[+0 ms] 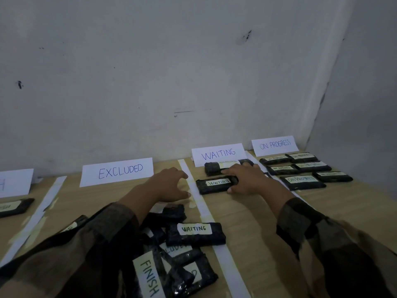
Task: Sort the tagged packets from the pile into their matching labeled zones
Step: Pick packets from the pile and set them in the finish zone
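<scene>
Far left of my left hand: a paper sign (13, 183), cut off by the frame edge, text unreadable. One dark packet (13, 207) lies flat in front of it. A white paper strip (37, 214) marks that zone's edge on the tabletop (247, 222).

Just left of my left hand: EXCLUDED sign (117, 172), standing against the wall (150, 72).

Left hand (169, 183): fingers spread and loosely bent, holding nothing, fingertips at a second white strip (200, 202) that divides the EXCLUDED zone from the WAITING zone.

Near side of my left hand, partly under that sleeve: the pile (182, 257) of dark packets, overlapping each other. Topmost, a FINISH packet (150, 276) closest to me. A pile WAITING packet (196, 233) sits at the pile's right edge, touching the second strip.

Between my two hands: a WAITING-tagged packet (212, 185), flat on the tabletop inside the WAITING zone, label up.

Right hand (247, 179): gripping that packet's right end, thumb on the near edge, fingers over the far edge.

Beyond my right hand: another dark packet (214, 168) just behind the gripped one, and the WAITING sign (218, 153) behind that.

Right of my right hand: ON PROGRESS sign (275, 145), with six ON PROGRESS packets (301, 182) laid out in pairs in front of it.
</scene>
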A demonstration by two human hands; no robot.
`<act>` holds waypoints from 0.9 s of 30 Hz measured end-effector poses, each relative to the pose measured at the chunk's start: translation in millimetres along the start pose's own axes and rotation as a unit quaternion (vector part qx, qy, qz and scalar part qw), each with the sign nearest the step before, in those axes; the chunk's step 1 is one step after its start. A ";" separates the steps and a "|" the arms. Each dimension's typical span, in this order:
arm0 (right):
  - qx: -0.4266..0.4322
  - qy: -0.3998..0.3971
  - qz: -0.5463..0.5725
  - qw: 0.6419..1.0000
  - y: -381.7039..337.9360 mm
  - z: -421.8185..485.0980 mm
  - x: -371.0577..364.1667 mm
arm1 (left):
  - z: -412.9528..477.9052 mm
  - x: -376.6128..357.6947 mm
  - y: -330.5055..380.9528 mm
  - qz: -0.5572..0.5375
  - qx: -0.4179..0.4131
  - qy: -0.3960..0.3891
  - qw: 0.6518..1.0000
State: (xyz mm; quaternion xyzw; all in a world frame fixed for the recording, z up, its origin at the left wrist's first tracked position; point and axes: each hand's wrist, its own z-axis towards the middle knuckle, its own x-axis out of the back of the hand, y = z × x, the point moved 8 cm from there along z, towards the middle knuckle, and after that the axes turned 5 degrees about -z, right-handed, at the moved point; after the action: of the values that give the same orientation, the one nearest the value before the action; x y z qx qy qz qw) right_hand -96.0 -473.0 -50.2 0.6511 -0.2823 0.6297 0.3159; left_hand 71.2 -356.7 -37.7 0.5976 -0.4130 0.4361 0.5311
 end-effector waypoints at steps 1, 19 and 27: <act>0.000 0.009 0.002 1.000 -2.2 -3.1 4.4 | -2.5 1.7 0.6 -0.001 -0.003 0.002 1.000; 0.135 0.078 0.093 0.983 -127.6 -110.4 42.0 | -128.1 38.7 6.6 -0.013 -0.071 0.046 0.996; 0.099 -0.019 0.059 0.993 -140.2 -124.1 3.2 | -168.1 30.2 5.5 -0.023 -0.070 0.045 0.996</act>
State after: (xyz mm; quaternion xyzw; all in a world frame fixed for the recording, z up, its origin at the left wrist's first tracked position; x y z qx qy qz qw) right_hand -68.1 -287.8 -53.9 0.6731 -0.2624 0.6596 0.2074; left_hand 60.5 -190.9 2.1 0.5484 -0.4044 0.4200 0.5995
